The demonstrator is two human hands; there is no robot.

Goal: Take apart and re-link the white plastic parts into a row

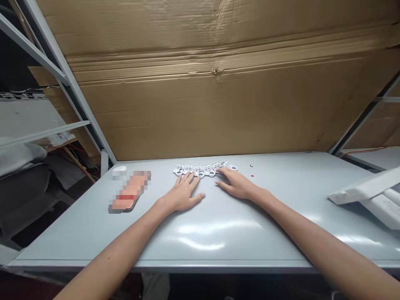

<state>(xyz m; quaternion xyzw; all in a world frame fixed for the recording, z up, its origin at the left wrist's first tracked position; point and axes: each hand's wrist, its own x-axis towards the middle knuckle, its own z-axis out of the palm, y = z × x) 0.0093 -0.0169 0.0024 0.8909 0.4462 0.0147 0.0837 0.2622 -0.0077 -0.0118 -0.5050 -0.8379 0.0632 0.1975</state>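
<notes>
Several small white flat pieces (199, 171), each with a ring-shaped end and tiny dark and pink marks, lie in a row near the back of the table. Too small to name with certainty, they look like key-ring tags. My left hand (183, 195) rests palm down with fingers spread, its fingertips at the near edge of the row's middle pieces. At the right part of the row, my right hand (236, 183) reaches in with its index finger at one piece (216, 166). The right thumb is apart from the index finger; the other right fingers are partly hidden.
A blurred-out orange phone-like object (131, 192) and a small white item (119, 171) lie on the left. White foam-like pieces (368, 191) stand at the right edge. A red bit (252, 176) and a dark bit (251, 166) lie right of the row. Cardboard (215, 112) walls the back.
</notes>
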